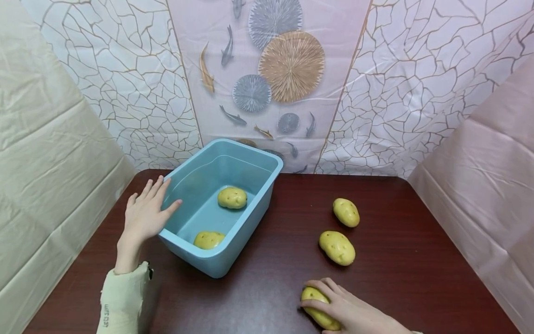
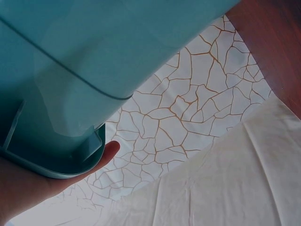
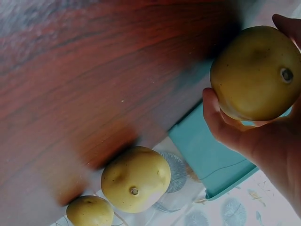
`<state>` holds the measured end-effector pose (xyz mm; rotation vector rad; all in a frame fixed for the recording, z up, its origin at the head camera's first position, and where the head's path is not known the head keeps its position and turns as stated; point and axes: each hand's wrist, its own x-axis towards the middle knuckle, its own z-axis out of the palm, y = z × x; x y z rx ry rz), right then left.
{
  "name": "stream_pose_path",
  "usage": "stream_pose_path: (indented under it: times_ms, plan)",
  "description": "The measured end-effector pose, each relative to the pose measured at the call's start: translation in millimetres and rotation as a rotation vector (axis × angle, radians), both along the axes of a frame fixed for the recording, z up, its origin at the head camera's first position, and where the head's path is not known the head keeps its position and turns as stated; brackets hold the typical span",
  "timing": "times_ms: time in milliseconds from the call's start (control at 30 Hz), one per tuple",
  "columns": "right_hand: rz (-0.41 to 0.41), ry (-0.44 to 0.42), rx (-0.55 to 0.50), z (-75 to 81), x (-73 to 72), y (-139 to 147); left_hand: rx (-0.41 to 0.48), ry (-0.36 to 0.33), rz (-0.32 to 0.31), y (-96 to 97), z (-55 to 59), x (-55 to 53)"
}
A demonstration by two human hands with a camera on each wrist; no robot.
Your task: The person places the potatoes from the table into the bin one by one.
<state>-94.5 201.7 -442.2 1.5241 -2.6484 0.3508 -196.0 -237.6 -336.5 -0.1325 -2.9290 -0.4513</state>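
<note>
A yellow potato (image 1: pixel 320 311) at the front of the table is gripped from above by my right hand (image 1: pixel 354 310). In the right wrist view, the fingers and thumb curl round this potato (image 3: pixel 256 73). My left hand (image 1: pixel 146 211) rests at the left rim of a light blue plastic bin (image 1: pixel 250 236), fingers straight and thumb spread over the inside. From the left wrist, that hand (image 2: pixel 33 188) lies along the rim of the bin (image 2: pixel 94 56). Inside the bin are two potatoes, one farther back (image 1: pixel 232 197) and one by the near wall (image 1: pixel 208 240).
Two more potatoes lie on the right of the dark red-brown table (image 1: pixel 400 246), one nearer (image 1: pixel 337 248) and one behind it (image 1: pixel 346 212). A patterned cloth (image 1: pixel 367 116) hangs behind the table, with pale cloth at the left (image 1: pixel 54 153) and right (image 1: pixel 479 199).
</note>
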Motion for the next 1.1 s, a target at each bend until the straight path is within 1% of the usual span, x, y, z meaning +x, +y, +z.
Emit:
stream_pose_path:
  times_ms: [233, 367, 533, 733, 900, 1100]
  plan:
    - [0.035, 0.008, -0.005, -1.0, -4.1, 1.0, 0.002, -0.003, -0.001, 0.2, 0.1, -0.8]
    - [0.022, 0.027, 0.01, -0.8, -5.5, 1.1, 0.004, -0.005, 0.0, 0.4, -0.2, -0.9]
    - [0.026, 0.054, -0.002, -0.8, -6.8, 1.2, 0.002, -0.007, 0.003, 0.3, 0.1, -0.7]
    - [0.031, 0.048, -0.004, 0.0, -6.9, 1.0, 0.003, 0.0, 0.002, -0.1, -0.5, -2.1]
    - [0.019, 0.027, 0.003, 1.8, -6.5, 1.4, 0.001, -0.005, 0.003, -0.6, -1.8, -2.4]
    - [-0.072, -0.073, 0.042, 5.8, -6.5, 1.6, -0.003, -0.004, 0.004, -1.1, -2.0, -2.0]
